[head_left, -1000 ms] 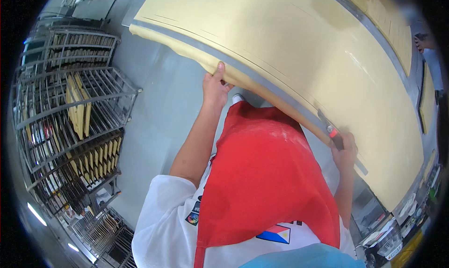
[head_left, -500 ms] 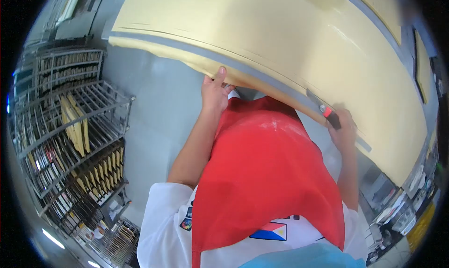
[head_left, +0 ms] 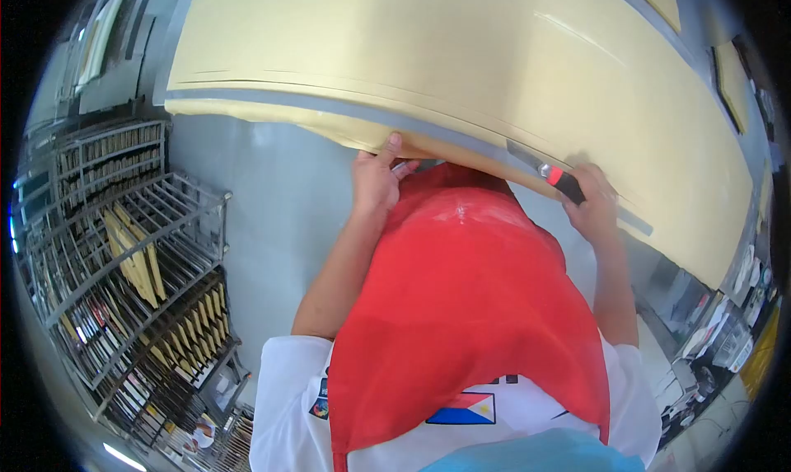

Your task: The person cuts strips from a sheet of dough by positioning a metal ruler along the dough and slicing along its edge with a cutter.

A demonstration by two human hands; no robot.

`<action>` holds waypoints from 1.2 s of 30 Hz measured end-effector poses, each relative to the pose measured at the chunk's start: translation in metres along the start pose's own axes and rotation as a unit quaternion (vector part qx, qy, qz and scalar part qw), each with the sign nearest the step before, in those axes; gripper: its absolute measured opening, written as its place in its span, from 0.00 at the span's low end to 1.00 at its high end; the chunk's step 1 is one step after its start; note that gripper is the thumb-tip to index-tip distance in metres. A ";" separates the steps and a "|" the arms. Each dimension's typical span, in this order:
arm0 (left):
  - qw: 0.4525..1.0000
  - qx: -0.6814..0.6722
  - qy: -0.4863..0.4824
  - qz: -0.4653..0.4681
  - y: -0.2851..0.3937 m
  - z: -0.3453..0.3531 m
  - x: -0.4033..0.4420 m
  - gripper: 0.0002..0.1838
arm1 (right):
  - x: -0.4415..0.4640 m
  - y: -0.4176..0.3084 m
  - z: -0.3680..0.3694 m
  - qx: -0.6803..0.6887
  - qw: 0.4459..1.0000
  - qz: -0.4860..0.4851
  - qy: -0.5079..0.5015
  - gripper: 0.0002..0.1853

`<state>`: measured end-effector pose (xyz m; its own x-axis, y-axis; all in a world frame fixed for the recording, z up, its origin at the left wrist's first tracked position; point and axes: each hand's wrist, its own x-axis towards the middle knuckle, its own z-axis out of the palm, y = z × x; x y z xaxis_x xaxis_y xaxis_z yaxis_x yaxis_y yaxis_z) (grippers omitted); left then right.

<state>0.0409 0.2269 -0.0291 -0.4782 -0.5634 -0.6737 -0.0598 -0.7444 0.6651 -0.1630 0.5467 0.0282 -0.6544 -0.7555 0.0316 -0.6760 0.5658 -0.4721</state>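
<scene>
A large pale-yellow sheet (head_left: 428, 51) covers the table, with a long grey band (head_left: 354, 113) running near its front edge. In front of the band, a yellow edge strip (head_left: 329, 130) hangs loose and wavy on the left. My left hand (head_left: 377, 175) pinches this strip, thumb on top and fingers underneath. Held in my right hand (head_left: 595, 204) is a red and black utility knife (head_left: 567, 185). Its blade points left and lies along the grey band. Thin dark lines run across the sheet just behind the band.
Metal racks (head_left: 156, 216) holding yellow panels stand on the grey floor (head_left: 255, 200) at left. Another yellow panel (head_left: 729, 84) lies at far right. Assorted items (head_left: 729, 340) crowd a surface at lower right. My red apron (head_left: 470, 291) is close to the table edge.
The knife and my right hand have moved left along the front edge. My left hand keeps its pinch on the strip. The whole view has shifted slightly.
</scene>
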 end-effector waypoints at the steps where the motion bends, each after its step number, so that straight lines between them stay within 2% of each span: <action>1: 1.000 0.009 0.004 -0.003 -0.001 0.000 0.001 0.22 | 0.000 0.002 0.000 -0.002 1.000 0.000 -0.009 0.19; 8: 1.000 0.023 0.013 0.006 0.002 -0.002 0.000 0.23 | -0.003 0.005 0.002 0.009 0.999 0.027 -0.035 0.23; 11: 0.999 0.047 0.014 0.017 -0.006 -0.006 0.007 0.23 | -0.010 0.016 0.010 -0.059 0.998 0.002 -0.003 0.20; 14: 0.995 0.091 0.022 0.019 -0.004 -0.008 0.007 0.26 | -0.008 0.008 0.007 -0.044 0.996 0.049 -0.056 0.20; 16: 0.998 0.044 0.033 0.030 -0.006 -0.008 0.009 0.16 | -0.006 0.006 0.004 -0.036 0.997 0.044 -0.055 0.19; 22: 0.998 0.050 0.033 0.034 -0.004 -0.006 0.007 0.25 | -0.008 0.004 0.004 -0.022 0.999 0.021 -0.021 0.19; 33: 0.997 0.048 0.035 0.040 -0.003 -0.005 0.007 0.26 | -0.007 0.003 0.000 -0.028 0.999 0.009 -0.027 0.19; 36: 0.998 0.044 0.039 0.037 -0.009 -0.006 0.010 0.26 | -0.007 0.002 0.000 -0.018 0.998 0.026 -0.059 0.19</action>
<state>0.0420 0.2261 -0.0440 -0.4142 -0.6453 -0.6419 -0.1051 -0.6666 0.7380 -0.1604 0.5533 0.0272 -0.6453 -0.7577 -0.0977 -0.6554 0.6148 -0.4387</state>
